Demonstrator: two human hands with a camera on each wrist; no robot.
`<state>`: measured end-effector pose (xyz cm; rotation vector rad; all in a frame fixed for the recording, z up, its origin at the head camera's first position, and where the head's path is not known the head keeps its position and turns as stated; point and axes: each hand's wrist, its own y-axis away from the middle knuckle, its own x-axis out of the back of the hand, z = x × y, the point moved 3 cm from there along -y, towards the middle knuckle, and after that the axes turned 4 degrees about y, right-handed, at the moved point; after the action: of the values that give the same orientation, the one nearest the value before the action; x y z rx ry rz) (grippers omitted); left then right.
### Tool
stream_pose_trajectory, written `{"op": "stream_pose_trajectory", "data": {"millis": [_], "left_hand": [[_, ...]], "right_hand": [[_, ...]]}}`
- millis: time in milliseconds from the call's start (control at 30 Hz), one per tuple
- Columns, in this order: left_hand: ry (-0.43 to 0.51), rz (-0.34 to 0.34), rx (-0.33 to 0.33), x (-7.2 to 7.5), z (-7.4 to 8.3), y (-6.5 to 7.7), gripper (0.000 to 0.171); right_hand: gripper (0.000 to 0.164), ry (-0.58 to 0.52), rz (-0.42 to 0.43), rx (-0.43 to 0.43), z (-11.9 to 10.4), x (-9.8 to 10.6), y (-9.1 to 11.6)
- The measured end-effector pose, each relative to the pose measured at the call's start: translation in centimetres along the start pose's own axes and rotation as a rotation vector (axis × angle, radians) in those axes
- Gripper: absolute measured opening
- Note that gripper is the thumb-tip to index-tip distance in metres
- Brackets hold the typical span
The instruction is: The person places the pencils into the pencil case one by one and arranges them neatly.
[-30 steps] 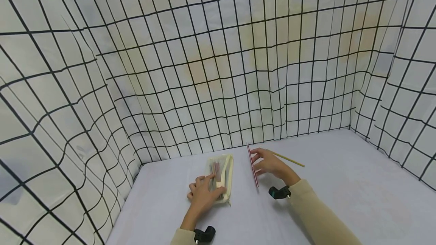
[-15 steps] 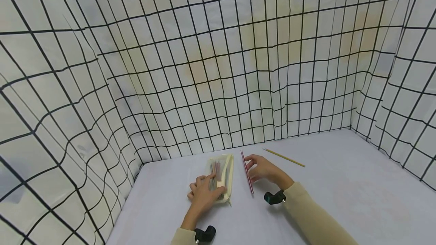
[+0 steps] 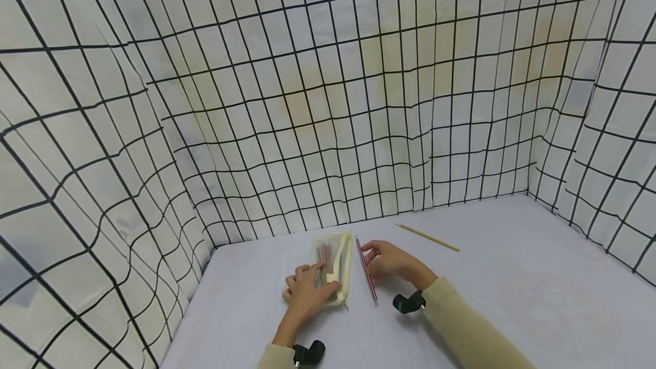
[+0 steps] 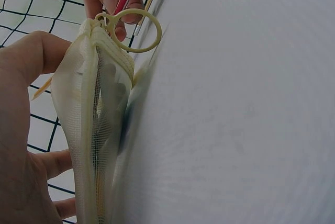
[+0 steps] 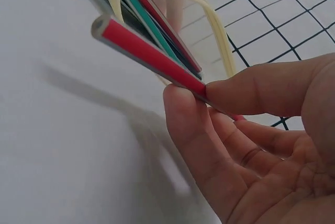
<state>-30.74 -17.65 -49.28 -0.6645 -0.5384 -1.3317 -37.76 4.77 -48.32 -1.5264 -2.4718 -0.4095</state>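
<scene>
My left hand [image 3: 306, 292] lies over a see-through mesh pencil case [image 3: 345, 269] with cream edging and holds it with the thumb and fingers. Several pencils show inside the case. Its ring-shaped zip pull [image 4: 159, 30] sticks out at the near end in the left wrist view. To the right of the case, my right hand [image 3: 392, 261] pinches a red pencil with silvery stripes [image 5: 152, 54] between thumb and fingers. That pencil [image 3: 365, 269] runs beside the case's right edge, apart from it in the head view. A green pencil [image 5: 149, 20] and a red one show at the case's opening.
A yellow pencil [image 3: 430, 237] lies on the white tabletop [image 3: 512, 283], beyond the right hand. White cloth walls with a black grid [image 3: 328, 130] stand behind and at both sides. Each wrist bears a small black camera.
My right hand has brought the red pencil left and nearer, towards the pencil case. The yellow pencil's far end has come into view. The left hand stays in place on the case.
</scene>
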Motion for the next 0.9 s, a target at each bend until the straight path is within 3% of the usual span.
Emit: {"op": "stream_pose_trajectory", "data": {"millis": [400, 900], "left_hand": [[0.010, 0.010, -0.001, -0.1, -0.2, -0.1, 0.076], [-0.018, 0.003, -0.003, -0.1, 0.0, -0.2, 0.077]], "right_hand": [[0.059, -0.045, -0.005, -0.020, -0.2, -1.9, -0.2], [0.060, -0.086, 0.109, -0.063, -1.1, -3.4, -1.3]]}}
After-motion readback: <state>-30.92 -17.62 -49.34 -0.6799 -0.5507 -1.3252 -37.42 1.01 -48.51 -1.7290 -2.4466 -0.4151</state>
